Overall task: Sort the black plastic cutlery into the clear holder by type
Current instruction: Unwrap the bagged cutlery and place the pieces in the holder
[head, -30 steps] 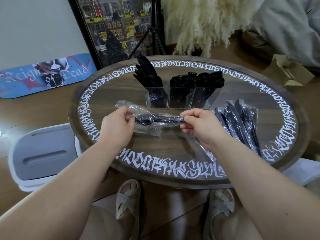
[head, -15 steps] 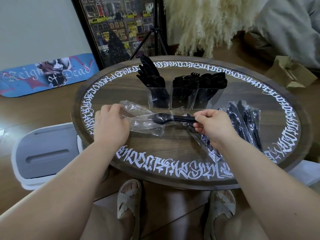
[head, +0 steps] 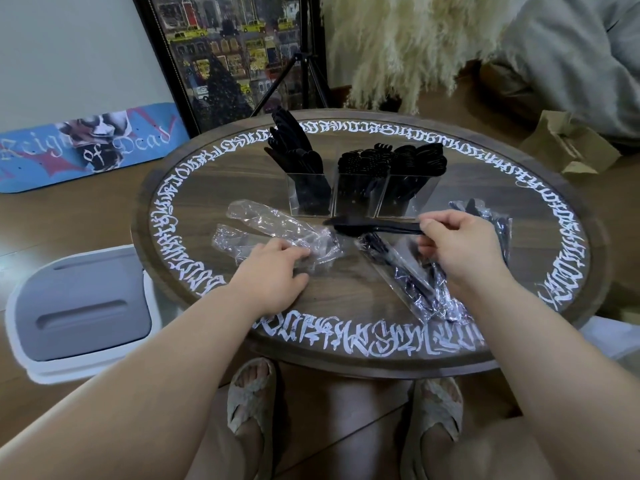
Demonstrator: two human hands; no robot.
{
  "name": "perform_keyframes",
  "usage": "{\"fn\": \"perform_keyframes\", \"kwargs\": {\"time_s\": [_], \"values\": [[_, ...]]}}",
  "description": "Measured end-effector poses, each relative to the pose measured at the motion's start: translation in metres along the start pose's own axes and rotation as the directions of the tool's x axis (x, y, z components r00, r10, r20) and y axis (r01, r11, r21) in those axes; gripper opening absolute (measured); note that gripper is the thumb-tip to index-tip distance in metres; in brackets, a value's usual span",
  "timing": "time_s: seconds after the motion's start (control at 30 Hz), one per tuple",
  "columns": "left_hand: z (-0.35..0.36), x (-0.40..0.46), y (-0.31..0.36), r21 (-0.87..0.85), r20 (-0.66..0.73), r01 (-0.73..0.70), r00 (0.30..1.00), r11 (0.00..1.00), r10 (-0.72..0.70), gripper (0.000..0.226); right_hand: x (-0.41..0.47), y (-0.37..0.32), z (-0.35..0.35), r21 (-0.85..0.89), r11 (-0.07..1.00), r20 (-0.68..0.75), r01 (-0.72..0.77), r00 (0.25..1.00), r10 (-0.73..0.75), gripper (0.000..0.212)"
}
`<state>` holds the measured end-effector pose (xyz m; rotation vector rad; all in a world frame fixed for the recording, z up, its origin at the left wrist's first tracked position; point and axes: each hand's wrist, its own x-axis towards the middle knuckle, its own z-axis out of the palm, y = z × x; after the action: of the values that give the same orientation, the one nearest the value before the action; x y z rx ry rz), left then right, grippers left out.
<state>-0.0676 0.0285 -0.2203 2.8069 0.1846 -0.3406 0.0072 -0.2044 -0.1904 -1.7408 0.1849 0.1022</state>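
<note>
A clear three-compartment holder [head: 358, 194] stands at the middle of the round table, with black knives in its left cell and more black cutlery in the other two. My right hand [head: 460, 251] pinches the handles of a black spoon and other cutlery [head: 367, 226], held level just in front of the holder and free of the wrapper. My left hand [head: 268, 271] grips an empty clear plastic wrapper [head: 277, 226] on the table. More wrapped cutlery packs [head: 408, 278] lie under and beside my right hand.
The round wooden table [head: 346, 348] has white lettering around its rim. A grey and white bin [head: 79, 310] sits on the floor to the left. A skateboard deck [head: 86, 147], a framed picture, a tripod and pampas grass stand behind. My sandalled feet are below.
My right hand has drawn the black cutlery out of the clear wrapper toward the right. My left hand has kept the emptied wrapper and lowered it to the table.
</note>
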Motion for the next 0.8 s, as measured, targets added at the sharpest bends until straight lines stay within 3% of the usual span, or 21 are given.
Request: {"fn": "perform_keyframes", "kwargs": {"time_s": [0.13,0.2,0.27,0.4,0.57,0.7,0.8], "values": [[-0.001,0.005,0.006,0.022,-0.019,0.032,0.999,0.999,-0.031,0.045,0.002,0.004,-0.01,0.125,0.991,-0.019,-0.036,0.999,0.039,0.016],[-0.004,0.007,0.016,-0.041,-0.143,-0.005,0.99,0.999,-0.001,0.04,0.0,0.004,-0.011,0.188,0.98,0.028,-0.067,0.998,0.062,0.013],[-0.007,0.008,0.028,-0.232,-0.288,-0.071,0.958,0.97,0.001,0.038,-0.005,0.002,-0.007,0.208,0.974,0.114,-0.092,0.991,0.07,0.013],[-0.016,0.009,0.049,-0.632,-0.333,-0.079,0.926,0.771,-0.178,0.026,-0.01,-0.002,-0.002,0.104,0.981,0.338,-0.163,0.933,0.12,0.015],[-0.017,0.015,0.058,-0.875,-0.226,-0.066,0.931,0.479,-0.286,0.015,-0.017,-0.004,-0.001,-0.128,0.989,0.527,-0.074,0.84,0.131,0.017],[-0.015,0.019,0.061,-0.835,-0.226,-0.047,0.938,0.549,-0.264,0.017,-0.018,-0.001,0.0,-0.294,0.951,0.547,0.101,0.833,0.081,0.016],[-0.017,0.018,0.068,-0.789,-0.245,-0.078,0.95,0.609,-0.195,0.012,-0.016,-0.003,0.006,-0.329,0.907,0.474,0.263,0.877,-0.082,0.012]]}}
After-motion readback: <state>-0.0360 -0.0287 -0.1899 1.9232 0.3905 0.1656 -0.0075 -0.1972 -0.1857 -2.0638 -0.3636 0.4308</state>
